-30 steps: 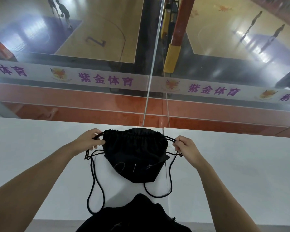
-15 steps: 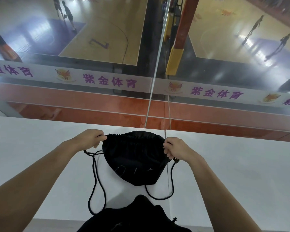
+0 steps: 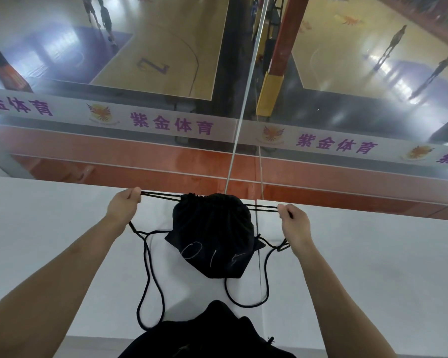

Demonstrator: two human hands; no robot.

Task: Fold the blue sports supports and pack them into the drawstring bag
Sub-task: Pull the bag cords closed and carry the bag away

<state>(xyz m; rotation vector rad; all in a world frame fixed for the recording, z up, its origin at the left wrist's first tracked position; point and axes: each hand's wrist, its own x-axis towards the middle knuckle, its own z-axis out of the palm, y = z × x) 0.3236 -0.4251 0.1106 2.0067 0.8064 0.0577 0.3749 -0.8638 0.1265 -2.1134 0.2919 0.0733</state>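
Nearest the person, a dark garment [image 3: 207, 334] filled the bottom edge, cut off by the frame. Slack loops of black cord [image 3: 150, 293] lay on the white tabletop [image 3: 62, 228] just beyond it.

Black drawstring bag [image 3: 212, 236] lay mid-tabletop, between the two forearms, mouth cinched tight at its far end, fabric gathered in pleats. Chalky marks on its near face read like "015". Bag looked bulky, but its contents were hidden; no blue supports could be made out anywhere.

Left hand [image 3: 122, 206] was closed in a fist on the pair of cords leaving the bag's mouth to the left. Right hand [image 3: 292, 223] was closed likewise on the cords to the right. Both cord pairs ran taut and nearly level from mouth to hands.

Half a second before, both hands had sat against the bag's mouth with the opening wider; since then they had drawn well apart and the mouth had shut.

Past the tabletop edge stood a glass barrier [image 3: 243, 99] with a white band [image 3: 171, 122] of purple characters, hazy with glare. Below it, a basketball court [image 3: 166, 47] with small figures, too dim to describe.
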